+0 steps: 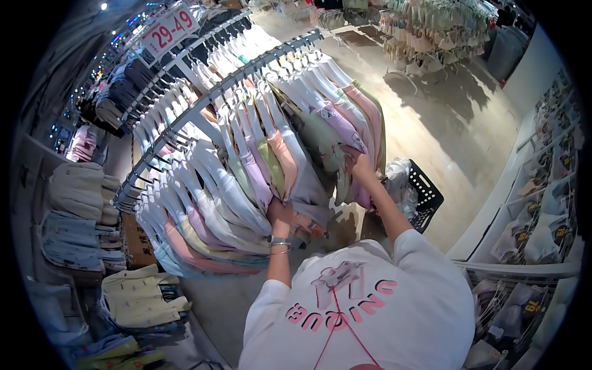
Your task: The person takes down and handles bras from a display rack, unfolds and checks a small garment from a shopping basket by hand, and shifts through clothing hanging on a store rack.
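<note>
Pastel shirts hang on white hangers along a metal clothes rack (213,98) in front of me. My left hand (280,213), with a watch and a bracelet at the wrist, reaches among the shirts by a lilac shirt (254,174) and a peach shirt (282,157). Fabric hides its fingers. Further right, my right hand (356,163) is closed on the edge of a pale grey-green shirt (320,137), just below a lilac printed shirt (341,126). A gap between the hanging shirts lies between my hands.
A black basket (425,198) with plastic-wrapped items stands on the floor at right. Folded clothes (139,296) lie on the left. Shelves of bras (536,228) line the right side. A price sign (168,31) tops the rack, and another display (435,31) stands behind.
</note>
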The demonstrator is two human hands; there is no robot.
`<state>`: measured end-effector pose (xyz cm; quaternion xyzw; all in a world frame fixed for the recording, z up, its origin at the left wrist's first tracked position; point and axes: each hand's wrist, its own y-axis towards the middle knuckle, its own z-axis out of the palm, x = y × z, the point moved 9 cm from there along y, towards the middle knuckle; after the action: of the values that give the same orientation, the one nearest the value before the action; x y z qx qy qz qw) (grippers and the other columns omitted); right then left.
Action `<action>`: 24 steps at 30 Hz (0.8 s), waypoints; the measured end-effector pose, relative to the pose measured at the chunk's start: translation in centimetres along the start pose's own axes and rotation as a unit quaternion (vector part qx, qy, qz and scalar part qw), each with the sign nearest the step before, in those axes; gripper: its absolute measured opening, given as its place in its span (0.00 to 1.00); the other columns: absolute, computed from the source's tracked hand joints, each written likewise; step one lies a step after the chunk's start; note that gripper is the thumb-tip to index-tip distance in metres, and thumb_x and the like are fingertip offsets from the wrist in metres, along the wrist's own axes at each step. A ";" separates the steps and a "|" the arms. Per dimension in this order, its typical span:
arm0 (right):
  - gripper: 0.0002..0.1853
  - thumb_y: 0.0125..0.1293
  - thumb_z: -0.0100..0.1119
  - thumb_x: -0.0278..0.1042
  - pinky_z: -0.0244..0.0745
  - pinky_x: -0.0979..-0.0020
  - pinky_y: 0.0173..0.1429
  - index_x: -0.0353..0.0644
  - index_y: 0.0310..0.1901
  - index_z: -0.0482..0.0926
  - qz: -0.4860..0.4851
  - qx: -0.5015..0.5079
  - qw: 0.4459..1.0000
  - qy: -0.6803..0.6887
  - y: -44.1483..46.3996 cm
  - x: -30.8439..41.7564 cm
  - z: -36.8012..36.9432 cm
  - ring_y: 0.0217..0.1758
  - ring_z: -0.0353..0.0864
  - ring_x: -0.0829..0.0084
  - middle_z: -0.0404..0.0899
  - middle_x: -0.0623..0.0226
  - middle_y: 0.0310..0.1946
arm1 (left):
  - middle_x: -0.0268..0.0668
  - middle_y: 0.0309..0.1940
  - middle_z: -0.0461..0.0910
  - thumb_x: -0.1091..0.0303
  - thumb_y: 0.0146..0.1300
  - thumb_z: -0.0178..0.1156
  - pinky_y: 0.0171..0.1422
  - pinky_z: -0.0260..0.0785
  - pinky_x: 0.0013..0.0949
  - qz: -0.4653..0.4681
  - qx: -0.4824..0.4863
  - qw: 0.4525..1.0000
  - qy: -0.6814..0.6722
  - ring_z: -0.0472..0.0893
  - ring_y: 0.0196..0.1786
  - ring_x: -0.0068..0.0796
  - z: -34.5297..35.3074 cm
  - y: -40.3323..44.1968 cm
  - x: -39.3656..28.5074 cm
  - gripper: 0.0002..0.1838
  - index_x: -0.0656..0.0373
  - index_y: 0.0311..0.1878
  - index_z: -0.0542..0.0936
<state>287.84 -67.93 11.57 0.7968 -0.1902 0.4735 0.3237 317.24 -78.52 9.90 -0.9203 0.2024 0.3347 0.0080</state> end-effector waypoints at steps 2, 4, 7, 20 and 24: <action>0.16 0.62 0.52 0.23 0.73 0.70 0.49 0.36 0.51 0.78 0.007 -0.018 0.999 0.027 0.3 -0.9 -0.7 0.40 0.81 0.69 0.82 0.57 0.35 | 0.59 0.42 0.78 0.61 0.50 0.63 0.50 0.69 0.49 0.007 -0.011 1.000 0.000 0.76 0.47 0.58 -0.1 0.0 -0.1 0.25 0.67 0.50 0.74; 0.15 0.60 0.51 0.22 0.70 0.71 0.54 0.34 0.49 0.79 0.090 -0.019 0.995 0.039 0.7 -2.4 -1.6 0.45 0.80 0.69 0.83 0.58 0.39 | 0.59 0.41 0.78 0.61 0.50 0.64 0.50 0.69 0.49 0.001 -0.006 1.000 -0.014 0.76 0.46 0.59 0.2 0.1 0.2 0.25 0.67 0.48 0.74; 0.18 0.56 0.48 0.19 0.70 0.71 0.55 0.33 0.48 0.80 0.067 -0.037 0.997 -0.029 1.5 -6.7 -1.2 0.44 0.80 0.69 0.83 0.58 0.40 | 0.59 0.40 0.78 0.61 0.50 0.64 0.49 0.69 0.49 0.010 -0.023 1.000 -0.016 0.77 0.45 0.59 0.0 0.0 0.3 0.24 0.68 0.47 0.75; 0.21 0.61 0.57 0.32 0.68 0.70 0.58 0.40 0.57 0.75 0.094 0.038 0.993 -0.054 0.5 -6.1 0.8 0.53 0.77 0.62 0.78 0.54 0.52 | 0.55 0.35 0.80 0.62 0.51 0.63 0.45 0.71 0.47 -0.011 -0.002 1.000 -0.026 0.79 0.39 0.56 0.1 0.0 -0.2 0.19 0.66 0.43 0.77; 0.24 0.60 0.60 0.44 0.66 0.67 0.61 0.42 0.56 0.75 -0.006 0.030 0.966 -0.258 -1.0 1.8 1.5 0.57 0.75 0.60 0.77 0.55 0.53 | 0.56 0.37 0.79 0.63 0.51 0.63 0.46 0.71 0.48 0.004 -0.011 1.000 -0.015 0.79 0.41 0.56 0.0 -0.1 -0.5 0.20 0.66 0.44 0.76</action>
<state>290.32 -68.25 12.28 0.9024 -0.2479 0.2557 0.2428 316.92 -78.28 10.25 -0.9145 0.2026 0.3503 -0.0002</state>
